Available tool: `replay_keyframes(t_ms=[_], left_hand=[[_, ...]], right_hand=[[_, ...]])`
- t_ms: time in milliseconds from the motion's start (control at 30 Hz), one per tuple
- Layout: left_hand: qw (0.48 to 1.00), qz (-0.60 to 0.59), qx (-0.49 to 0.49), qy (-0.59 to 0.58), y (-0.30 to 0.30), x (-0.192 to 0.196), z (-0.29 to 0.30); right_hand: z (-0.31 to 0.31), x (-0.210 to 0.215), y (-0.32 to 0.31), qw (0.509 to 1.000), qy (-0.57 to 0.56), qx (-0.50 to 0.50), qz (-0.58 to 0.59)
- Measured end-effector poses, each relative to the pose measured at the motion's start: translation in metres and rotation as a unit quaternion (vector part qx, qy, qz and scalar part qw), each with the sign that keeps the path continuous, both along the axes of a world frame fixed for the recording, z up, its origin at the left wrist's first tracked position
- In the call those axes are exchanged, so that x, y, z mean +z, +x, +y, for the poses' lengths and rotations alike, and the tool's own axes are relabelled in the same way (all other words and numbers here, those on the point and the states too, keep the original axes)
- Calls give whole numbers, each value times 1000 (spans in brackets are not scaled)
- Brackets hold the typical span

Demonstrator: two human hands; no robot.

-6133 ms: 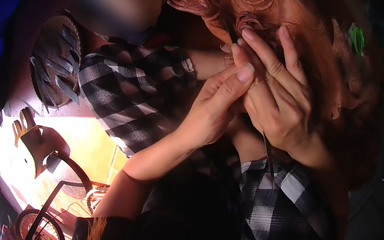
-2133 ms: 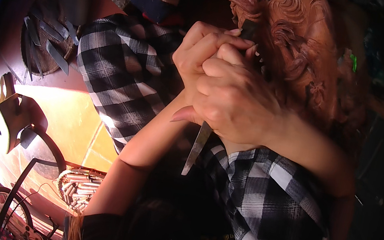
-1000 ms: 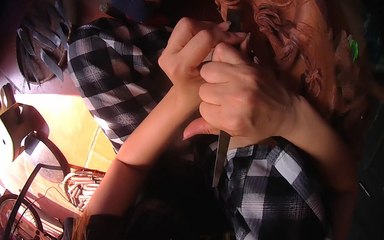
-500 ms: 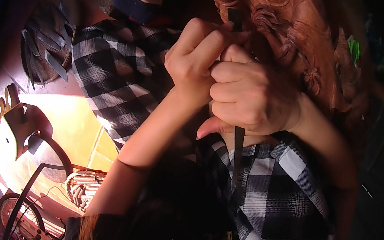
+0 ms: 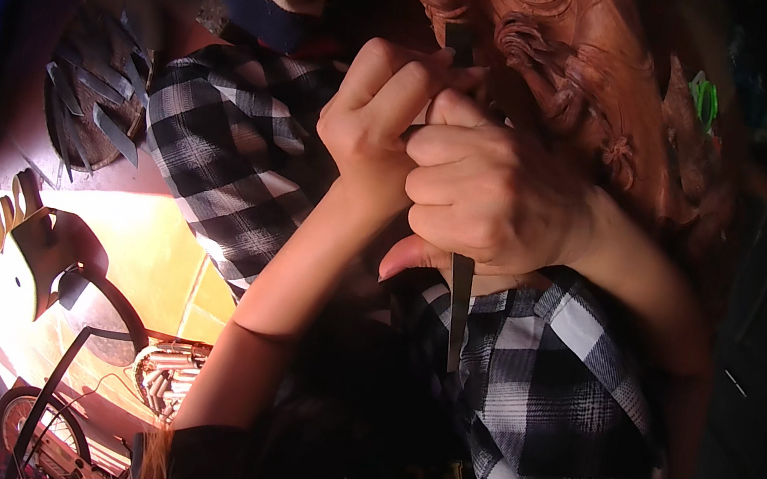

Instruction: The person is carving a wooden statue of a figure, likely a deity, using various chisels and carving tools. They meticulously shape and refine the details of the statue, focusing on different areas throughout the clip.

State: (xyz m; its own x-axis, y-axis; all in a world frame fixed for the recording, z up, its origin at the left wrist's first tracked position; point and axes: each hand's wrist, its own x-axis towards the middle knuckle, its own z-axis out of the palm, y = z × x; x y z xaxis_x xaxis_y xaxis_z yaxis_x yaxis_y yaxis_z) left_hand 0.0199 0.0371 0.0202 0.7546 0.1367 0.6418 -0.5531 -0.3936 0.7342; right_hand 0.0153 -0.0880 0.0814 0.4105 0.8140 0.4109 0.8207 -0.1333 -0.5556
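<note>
**Ana:** Head view first, at the hands. What is the right hand [image 5: 488, 191] doing?

**Ben:** It is curled into a fist around a slim metal chisel [image 5: 457, 303]. The dark shaft comes out below the fist and runs down over the lap; the upper end [image 5: 459, 41] comes out above the knuckles and meets the carved wood.

**Ana:** And the left hand [image 5: 378, 122]?

**Ben:** Pressed against the right one, fingers bent, gripping the same tool near its top. Two fingers [image 5: 407, 86] reach up beside the blade. Both hands are closed on it, touching each other.

**Ana:** Where does the tool's tip sit?

**Ben:** On the reddish-brown wood carving [image 5: 573, 78], which fills the upper right. It is cut in curls and leaf shapes, and the blade touches it just above the hands. The exact cutting edge is too dark to make out.

**Ana:** What lies under the arms?

**Ben:** A black-and-white checked cloth [image 5: 234, 164] over the person's legs, showing on both sides of the forearms.

**Ana:** Farther out?

**Ben:** At upper left, a fan of loose metal blades [image 5: 87, 104] on a dark surface. Lower left is brightly lit yellow floor [image 5: 151, 262], with a dark cut-out shape [image 5: 48, 244] on it and a wheel [image 5: 32, 429] near the bottom edge. A small green thing [image 5: 703, 98] sits beside the carving at upper right.
</note>
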Motion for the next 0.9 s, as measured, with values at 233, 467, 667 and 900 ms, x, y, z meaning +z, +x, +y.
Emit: replay_keyframes(t_ms=[233, 467, 667, 900], left_hand=[[999, 47, -19, -12, -3, 2, 6], [998, 52, -24, -34, -1, 2, 6], [999, -35, -19, -12, -2, 12, 5], [991, -8, -81, -102, -17, 12, 9]], right_hand=[[9, 3, -4, 999, -17, -28, 5], [10, 5, -1, 999, -41, -10, -24], [1, 14, -9, 985, -9, -118, -128], [-13, 27, -30, 946, -44, -291, -139]])
